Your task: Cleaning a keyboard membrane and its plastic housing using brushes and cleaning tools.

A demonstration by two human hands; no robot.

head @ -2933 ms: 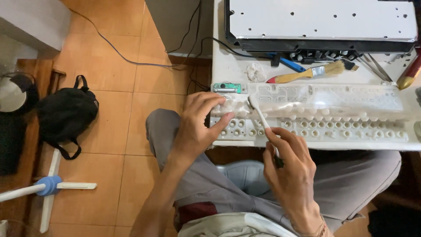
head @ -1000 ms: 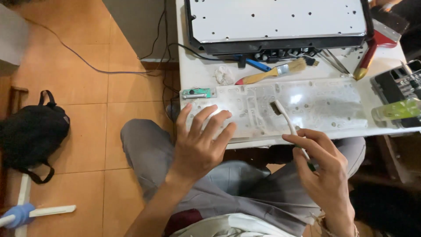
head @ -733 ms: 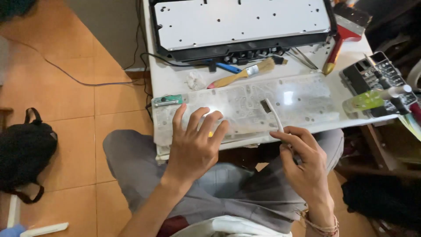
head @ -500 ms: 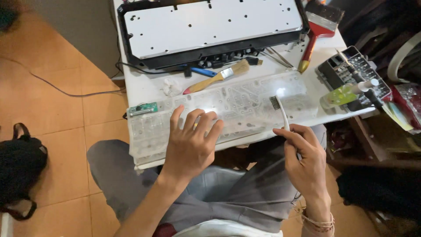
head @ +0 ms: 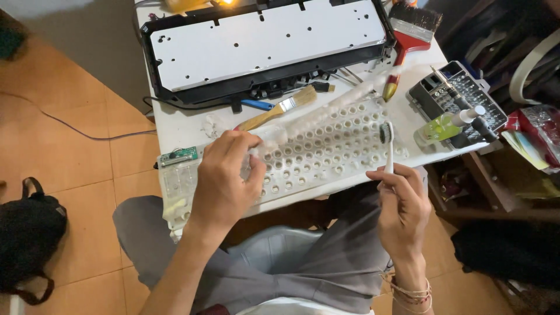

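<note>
left hand (head: pixel 224 178): fingers curled, pinching the near-left end of the white rubber sheet (head: pixel 326 146), lifting that end off the clear membrane sheet (head: pixel 175 184).
right hand (head: pixel 402 207): fingers pressed together around the handle of a toothbrush (head: pixel 387 143); bristle head points up and away, over the sheet's right end.
rubber sheet: white, rows of round domes, runs diagonally from the left hand up toward the red-handled brush (head: pixel 408 38). Far strip looks raised and curled; near edge lies along the desk's front edge.
membrane sheet: clear, sticks out left of the left hand, overhangs the desk's front-left corner; small green circuit board (head: pixel 179 156) at its top-left.
desk (head: pixel 186 122): white, narrow. Front edge sits right over the person's lap; left edge drops to the tiled floor (head: pixel 70 146).
keyboard case (head: pixel 262 44): black frame with white metal plate, takes the whole back half of the desk.
small brush (head: pixel 280 109): wooden handle, lies between the case and the rubber sheet, next to a blue-handled tool (head: pixel 256 105).
bit set (head: pixel 461 96): open tray at the desk's right edge, a clear greenish bottle (head: pixel 449 123) lying just in front of it.
open room: bare desk patch left of the small brush. Right side crowded.
floor: black bag (head: pixel 26 233) well to the left, cable (head: pixel 87 131) running across the tiles.
</note>
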